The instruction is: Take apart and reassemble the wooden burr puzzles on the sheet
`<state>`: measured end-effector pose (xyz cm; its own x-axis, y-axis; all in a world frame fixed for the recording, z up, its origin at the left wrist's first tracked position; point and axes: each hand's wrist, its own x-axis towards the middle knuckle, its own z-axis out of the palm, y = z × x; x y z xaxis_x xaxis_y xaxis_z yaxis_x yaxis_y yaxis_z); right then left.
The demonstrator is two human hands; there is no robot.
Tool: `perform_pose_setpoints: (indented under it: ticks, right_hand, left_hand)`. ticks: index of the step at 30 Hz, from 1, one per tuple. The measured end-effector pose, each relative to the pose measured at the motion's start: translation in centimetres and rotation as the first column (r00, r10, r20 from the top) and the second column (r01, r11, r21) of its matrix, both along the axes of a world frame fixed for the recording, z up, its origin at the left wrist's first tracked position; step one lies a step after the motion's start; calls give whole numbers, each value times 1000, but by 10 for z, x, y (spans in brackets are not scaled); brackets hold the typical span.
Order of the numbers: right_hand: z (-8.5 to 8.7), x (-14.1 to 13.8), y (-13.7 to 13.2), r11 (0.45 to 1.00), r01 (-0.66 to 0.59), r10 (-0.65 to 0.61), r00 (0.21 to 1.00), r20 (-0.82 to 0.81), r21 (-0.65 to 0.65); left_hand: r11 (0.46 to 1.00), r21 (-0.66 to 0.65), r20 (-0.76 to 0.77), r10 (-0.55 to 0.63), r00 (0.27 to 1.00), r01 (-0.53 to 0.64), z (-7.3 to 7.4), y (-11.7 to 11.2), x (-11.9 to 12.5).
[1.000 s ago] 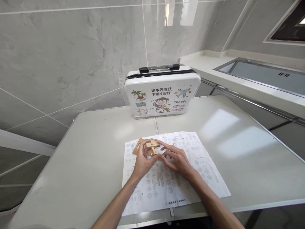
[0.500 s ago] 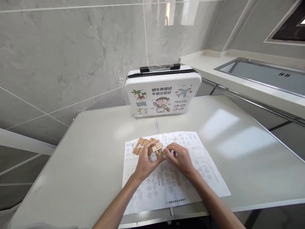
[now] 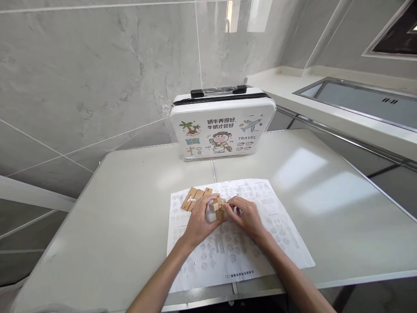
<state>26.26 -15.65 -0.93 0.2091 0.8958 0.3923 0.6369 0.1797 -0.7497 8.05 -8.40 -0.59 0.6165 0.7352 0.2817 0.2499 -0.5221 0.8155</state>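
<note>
A partly joined wooden burr puzzle (image 3: 219,207) is held over the printed sheet. My left hand (image 3: 199,221) curls round its left and near sides, thumb below. My right hand (image 3: 244,214) has its thumb and index finger closed on the puzzle's right side, and those fingertips hide part of the blocks. Behind my left hand, flat notched wooden pieces (image 3: 193,200) lie side by side on the sheet, some marked with numbers.
The printed paper sheet (image 3: 234,261) with small diagrams covers the table's front middle. A white cartoon-printed case (image 3: 224,130) in clear plastic stands on the white table (image 3: 130,208) against the tiled wall. A counter with a sink (image 3: 365,102) is at the right.
The wooden puzzle has turned between my hands and now shows other block faces. My right fingers have come closer and now press against it. The flat pieces stay put.
</note>
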Motion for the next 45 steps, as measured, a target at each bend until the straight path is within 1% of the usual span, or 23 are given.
perform_pose_setpoints:
  ticks: [5, 9, 12, 14, 16, 21, 24, 27, 31, 33, 35, 39, 45]
  right_hand:
    - [0, 1, -1, 1000, -13, 13, 1000, 18, 3]
    - [0, 0, -2, 999, -39, 38, 999, -23, -30]
    - [0, 0, -3, 998, -56, 54, 996, -68, -29]
    - [1, 1, -3, 997, -73, 69, 992, -102, -36]
    - [1, 2, -4, 995, -80, 71, 987, -148, -55]
    - [4, 4, -1, 990, -46, 1, 951, -310, -135]
    - [5, 3, 1, 981, -126, 71, 939, -335, -147]
    - [5, 3, 1, 963, -215, 145, 923, -356, -165]
    - [4, 2, 1, 936, -290, 167, 865, -473, -199]
    - [4, 3, 0, 929, -310, 178, 852, -493, -201]
    - [6, 3, 0, 924, -325, 198, 856, -477, -200]
    - [11, 4, 0, 911, -361, 227, 844, -486, -201]
    - [11, 6, 0, 877, -436, 261, 783, -565, -200]
  left_hand:
    - [998, 41, -88, 50, 995, -46, 1, -1, 0]
    - [996, 66, -93, 60, 994, -54, 0, -1, 1]
    - [998, 36, -88, 59, 994, -56, -1, -2, 1]
    - [998, -19, -83, 58, 995, -60, -2, -2, 1]
    - [993, -101, -63, 54, 997, -60, -1, -2, 0]
    - [949, -311, 83, 76, 994, -46, 1, 1, 0]
    - [910, -413, 182, 96, 979, -12, 1, 3, 0]
    - [870, -489, 265, 89, 960, 54, 2, 4, 0]
    - [815, -566, 297, 61, 953, 124, 2, 6, -2]
    - [800, -583, 302, 54, 952, 140, 1, 6, -3]
    - [796, -588, 298, 49, 953, 143, 0, 6, -4]
    - [811, -566, 282, 23, 959, 147, -1, 6, -5]
    - [828, -520, 281, -65, 958, 209, 1, 4, -6]
